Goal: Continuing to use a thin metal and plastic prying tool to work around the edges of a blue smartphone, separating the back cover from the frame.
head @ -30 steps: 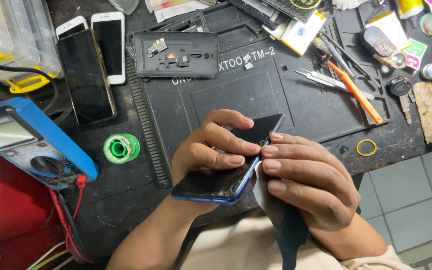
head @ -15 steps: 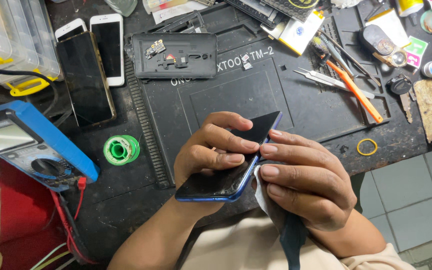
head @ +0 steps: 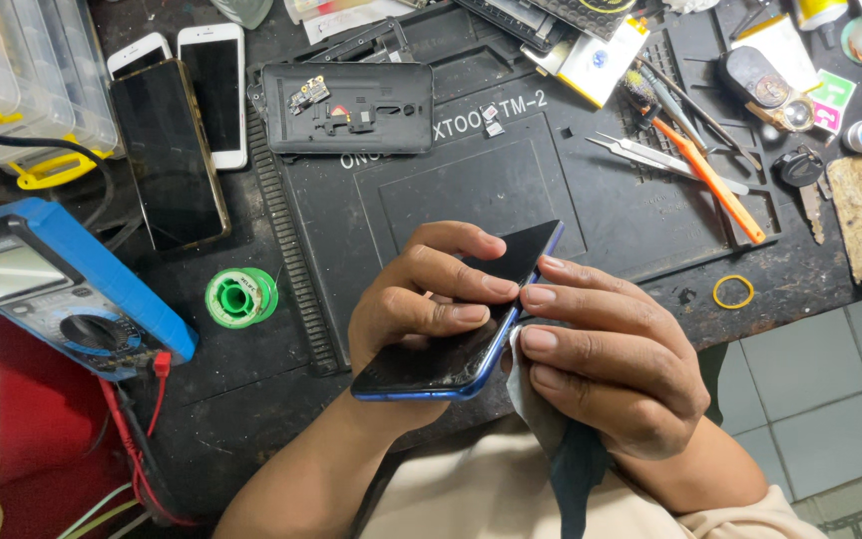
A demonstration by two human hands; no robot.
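1. Left hand point(head: 421, 309): grip closed around blue-edged phone point(head: 456, 339), held tilted above the dark mat point(head: 471, 190).
2. Right hand point(head: 611, 359): fingers pressing grey cloth point(head: 541, 409) against the phone's edge.

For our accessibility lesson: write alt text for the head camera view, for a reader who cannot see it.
A person's left hand holds a blue-edged phone while the right hand presses a grey cloth to its edge, above a black repair mat. Nearby lie a green solder spool, a blue multimeter and tweezers.
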